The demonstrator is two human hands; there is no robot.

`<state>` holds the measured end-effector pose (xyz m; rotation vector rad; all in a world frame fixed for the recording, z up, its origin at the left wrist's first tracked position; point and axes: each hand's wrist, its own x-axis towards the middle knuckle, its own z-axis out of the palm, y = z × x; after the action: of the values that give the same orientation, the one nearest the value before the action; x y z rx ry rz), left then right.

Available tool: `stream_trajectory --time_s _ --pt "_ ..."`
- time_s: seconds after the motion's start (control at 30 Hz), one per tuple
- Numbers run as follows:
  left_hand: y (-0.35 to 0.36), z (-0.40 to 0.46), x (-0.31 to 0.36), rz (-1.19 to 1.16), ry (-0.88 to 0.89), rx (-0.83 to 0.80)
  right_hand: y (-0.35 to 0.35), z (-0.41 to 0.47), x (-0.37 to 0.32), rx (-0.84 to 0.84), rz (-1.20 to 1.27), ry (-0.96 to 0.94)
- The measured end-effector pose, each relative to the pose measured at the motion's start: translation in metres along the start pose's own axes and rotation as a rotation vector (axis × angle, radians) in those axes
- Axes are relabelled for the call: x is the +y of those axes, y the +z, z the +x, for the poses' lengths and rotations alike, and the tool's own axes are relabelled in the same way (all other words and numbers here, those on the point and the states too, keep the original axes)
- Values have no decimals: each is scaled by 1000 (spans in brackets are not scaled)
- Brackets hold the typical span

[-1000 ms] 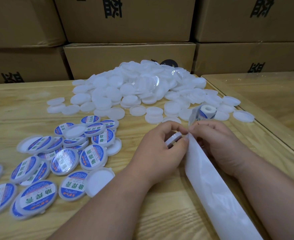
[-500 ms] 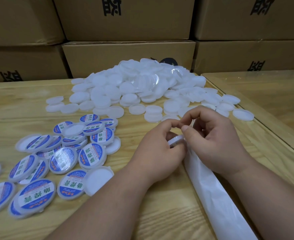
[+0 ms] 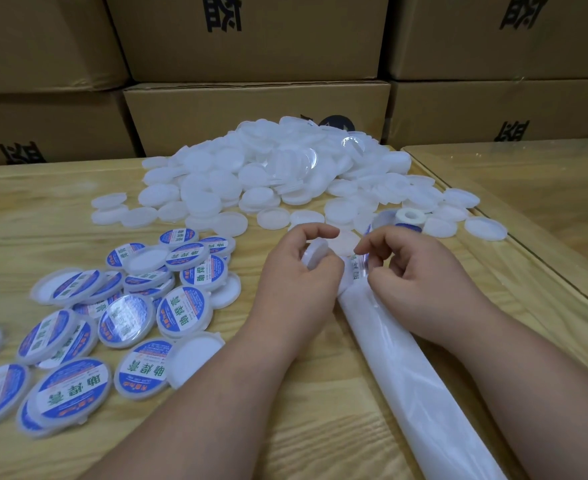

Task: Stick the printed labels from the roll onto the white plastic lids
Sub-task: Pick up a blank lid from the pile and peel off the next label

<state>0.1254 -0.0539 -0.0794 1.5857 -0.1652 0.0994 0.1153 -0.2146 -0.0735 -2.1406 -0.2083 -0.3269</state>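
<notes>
The left hand (image 3: 297, 282) is gripping a blank lid (image 3: 315, 252) above the worktop (image 3: 43, 209) while the right hand (image 3: 420, 282) is pinching a peeled label (image 3: 356, 268), which is risking creasing or landing off-centre if lowered unevenly

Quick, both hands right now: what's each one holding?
Left hand: grips a blank white lid, fingers curled round it.
Right hand: pinches a printed label peeled off the backing strip.
</notes>
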Motion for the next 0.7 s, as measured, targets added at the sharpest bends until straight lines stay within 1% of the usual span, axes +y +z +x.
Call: stream_trajectory --time_s 0.1,0.17,0.27,0.33,0.47,0.7 --pt "-2 3 1 -91 -52 77 0 0 4 -18 -22 19" --pt "-3 5 1 -128 -84 99 1 0 3 22 -26 0" --pt "-4 6 0 -134 -84 85 2 -1 -1 117 -11 -117" --pt "-4 5 1 -111 -71 65 2 -1 -6 143 10 -214" --pt "-3 5 1 -81 -72 29 2 -1 -10 153 70 -345" --pt "-5 5 2 -150 -83 50 3 -2 -15 90 83 -448"
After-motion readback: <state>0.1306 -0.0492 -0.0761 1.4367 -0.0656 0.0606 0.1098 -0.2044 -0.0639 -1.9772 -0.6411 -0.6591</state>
